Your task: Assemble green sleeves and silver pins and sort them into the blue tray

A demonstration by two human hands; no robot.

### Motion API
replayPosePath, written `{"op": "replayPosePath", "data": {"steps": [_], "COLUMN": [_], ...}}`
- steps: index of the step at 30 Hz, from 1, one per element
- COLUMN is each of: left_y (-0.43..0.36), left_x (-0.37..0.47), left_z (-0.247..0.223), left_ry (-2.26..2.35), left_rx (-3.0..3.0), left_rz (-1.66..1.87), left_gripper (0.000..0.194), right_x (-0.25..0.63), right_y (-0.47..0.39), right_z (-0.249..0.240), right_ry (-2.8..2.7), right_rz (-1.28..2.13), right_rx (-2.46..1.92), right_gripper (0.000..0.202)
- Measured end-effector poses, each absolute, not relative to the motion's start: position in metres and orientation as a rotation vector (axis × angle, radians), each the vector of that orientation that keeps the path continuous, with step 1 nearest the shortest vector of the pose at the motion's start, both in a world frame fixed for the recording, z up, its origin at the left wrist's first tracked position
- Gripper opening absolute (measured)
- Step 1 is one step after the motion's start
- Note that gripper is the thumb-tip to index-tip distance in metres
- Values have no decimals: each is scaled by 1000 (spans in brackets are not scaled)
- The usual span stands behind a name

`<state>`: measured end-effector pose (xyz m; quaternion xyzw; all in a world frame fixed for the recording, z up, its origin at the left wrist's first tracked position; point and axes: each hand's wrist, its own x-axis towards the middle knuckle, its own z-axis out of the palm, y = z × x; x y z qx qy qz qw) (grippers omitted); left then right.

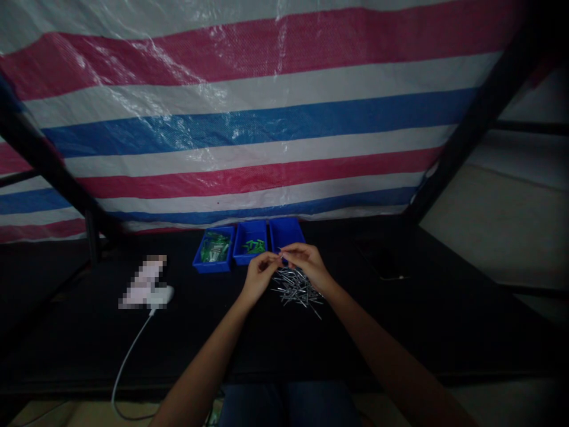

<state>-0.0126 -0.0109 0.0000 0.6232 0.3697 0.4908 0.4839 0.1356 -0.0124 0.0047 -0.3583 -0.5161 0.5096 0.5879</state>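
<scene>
My left hand (260,274) and my right hand (307,262) meet fingertip to fingertip at the middle of the black table. Both are closed in a pinch. A thin pale tip shows between the fingers, but what they hold is too small to name. Just below the hands lies a loose pile of thin metal rods (299,287), partly covered by my right hand. Behind them stand three blue bins: the left bin (212,268) has green-and-silver packets (216,247), the middle bin (251,228) holds small green pieces (254,245), and the right bin (285,228) is partly hidden by my right hand.
On the left lie a blurred pinkish object (144,281) and a white rounded plug (165,295) with a white cable (127,356) running over the front edge. A dark flat phone-like device (382,259) rests at right. A striped plastic sheet (267,136) hangs behind the table (200,332).
</scene>
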Motion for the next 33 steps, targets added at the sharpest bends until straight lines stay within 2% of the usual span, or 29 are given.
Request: {"op": "replayPosePath", "data": {"steps": [17, 33], "left_y": [-9, -7], "left_x": [-15, -16], "left_z": [7, 1], "left_ry": [950, 1011], "left_rx": [1400, 1511], "left_rz": [1334, 1335], "left_gripper": [24, 21], "right_x": [137, 132], "right_y": [-16, -14], "right_z": [2, -4], "right_ry": [-1544, -1607], "right_rz": [905, 835], "right_rx": [-937, -918], "right_gripper": [17, 13]}}
